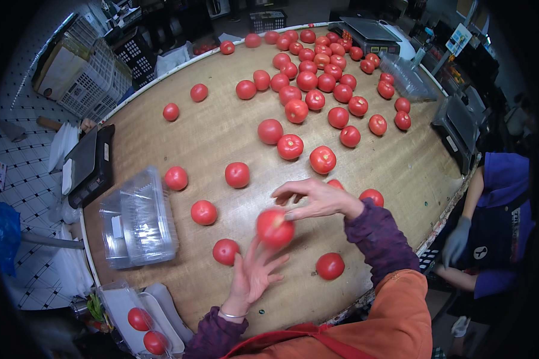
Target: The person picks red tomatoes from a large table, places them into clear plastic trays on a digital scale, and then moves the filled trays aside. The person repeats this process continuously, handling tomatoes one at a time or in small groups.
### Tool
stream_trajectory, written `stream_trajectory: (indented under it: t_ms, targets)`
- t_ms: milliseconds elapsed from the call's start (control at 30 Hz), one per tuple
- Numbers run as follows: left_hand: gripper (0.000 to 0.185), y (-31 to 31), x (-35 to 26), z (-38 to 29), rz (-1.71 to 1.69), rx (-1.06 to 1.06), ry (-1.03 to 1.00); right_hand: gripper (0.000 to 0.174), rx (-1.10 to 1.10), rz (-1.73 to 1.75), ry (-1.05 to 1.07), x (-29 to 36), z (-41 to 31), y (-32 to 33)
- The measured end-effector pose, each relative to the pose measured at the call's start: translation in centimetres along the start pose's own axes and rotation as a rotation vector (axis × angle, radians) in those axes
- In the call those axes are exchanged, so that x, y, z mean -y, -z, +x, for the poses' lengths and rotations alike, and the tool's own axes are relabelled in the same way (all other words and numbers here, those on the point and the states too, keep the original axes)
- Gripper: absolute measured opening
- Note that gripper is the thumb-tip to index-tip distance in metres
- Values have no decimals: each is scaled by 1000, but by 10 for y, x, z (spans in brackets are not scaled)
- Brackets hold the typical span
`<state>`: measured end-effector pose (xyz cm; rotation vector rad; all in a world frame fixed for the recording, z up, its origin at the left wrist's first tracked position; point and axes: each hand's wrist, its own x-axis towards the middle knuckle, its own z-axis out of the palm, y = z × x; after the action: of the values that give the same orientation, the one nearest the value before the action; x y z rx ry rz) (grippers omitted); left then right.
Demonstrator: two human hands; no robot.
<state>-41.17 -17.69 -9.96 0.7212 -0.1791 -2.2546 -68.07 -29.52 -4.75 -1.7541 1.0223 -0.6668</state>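
A tomato, blurred by motion, is between my two hands above the wooden table. My left hand, a metal bangle at its wrist, is just below it with fingers spread. The fingertips of my right hand are at the tomato's upper right side; whether they grip it cannot be told. Single tomatoes lie around the hands, one left of my left hand and one below my right forearm. Many more tomatoes are spread over the far part of the table.
Stacked clear plastic containers are on the left, beside a black scale. A container with two tomatoes is at lower left. More scales stand at the far edge and right edge. A gloved person is at the right.
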Motion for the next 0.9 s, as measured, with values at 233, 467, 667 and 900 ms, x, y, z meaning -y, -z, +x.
stream_trajectory:
  t_ms: [233, 467, 667, 900]
  targets:
    - [64, 69, -8, -36, -422, 83, 53, 43, -818, -655, -200, -91, 146, 24]
    - [78, 94, 11, -110, -450, 151, 73, 37, -358, -873, -486, -115, 193, -1]
    - [64, 57, -15, -184, -28, 105, -110, 69, -290, -651, -126, -194, 128, 4]
    - [70, 67, -47, -298, 18, 12, -507, 68, -521, 862, -350, -72, 49, -90]
